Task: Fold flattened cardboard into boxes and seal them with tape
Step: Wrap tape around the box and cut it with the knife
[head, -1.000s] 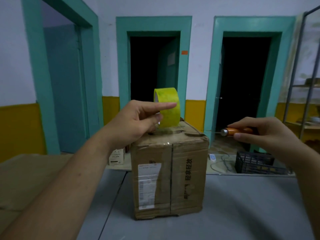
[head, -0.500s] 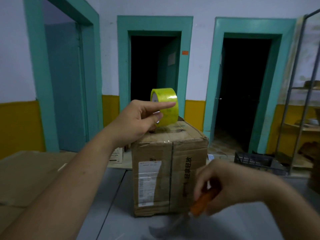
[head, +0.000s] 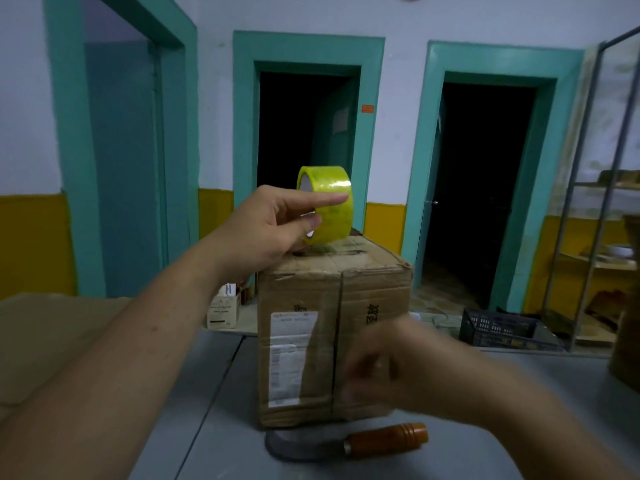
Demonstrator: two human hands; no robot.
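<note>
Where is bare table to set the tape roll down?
Grey table left of the box, up to the flat cardboard; also right of the box, behind the right hand. Crowded in front: the knife lies there.

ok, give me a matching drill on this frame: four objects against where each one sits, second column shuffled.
Things:
1 tape roll
2 knife
3 cardboard box
4 black crate

Places:
A stands upright on the grey table
B lies flat on the table, in front of the box
C beyond the table's far edge, at right
D held on edge on the box top by the left hand

Pairs: 1-D, 2-B, 3-A, 4-C
</note>
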